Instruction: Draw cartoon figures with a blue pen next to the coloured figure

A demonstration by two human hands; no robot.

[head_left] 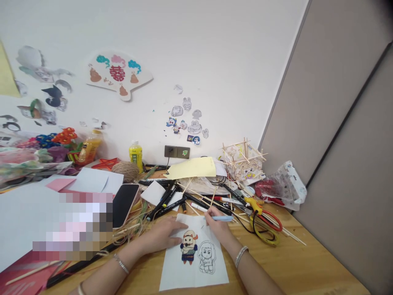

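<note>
A white sheet of paper (172, 274) lies on the wooden table in front of me. It bears a coloured cartoon figure (188, 248) and, to its right, an uncoloured line-drawn figure (206, 257) with an outline around it. My left hand (164, 233) rests at the sheet's left edge, fingers stretched out and lying flat beside the coloured figure. In my right hand (217, 225) is a light blue pen (223, 218), gripped near the upper right of the sheet. Its tip is close to a short mark on the paper.
Black markers (166, 200), thin wooden sticks (214, 194) and a yellow glue gun (254, 205) clutter the table behind the sheet. To the left lie a phone (125, 205) and papers (89, 179). A yellow bottle (135, 157) stands by the wall; a grey partition (337, 143) rises at right.
</note>
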